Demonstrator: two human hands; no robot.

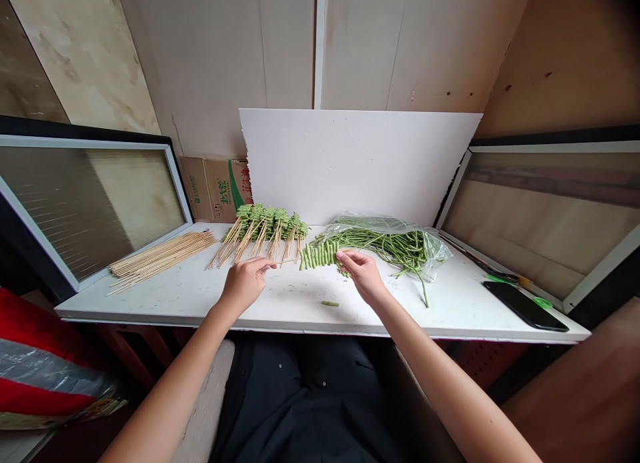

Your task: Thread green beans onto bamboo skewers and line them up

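My left hand (247, 279) pinches the bare end of a thin wooden skewer (287, 261), held level above the table. Several short green bean pieces (319, 255) sit side by side across the skewer. At the other end of the row, my right hand (364, 271) has its fingers closed against the last bean piece. One loose bean piece (330, 303) lies on the table below. Behind my left hand is a pile of filled bean skewers (270, 224), sticks toward me. Long whole beans (385, 241) lie in a clear plastic bag behind my right hand.
Bare skewers (160, 257) lie bundled on the left of the white table (300, 319). A black phone (525, 305) and scissors (503, 273) lie at the right. A cardboard box (215, 188) and a white board (360, 166) stand behind. Framed glass panels flank the table.
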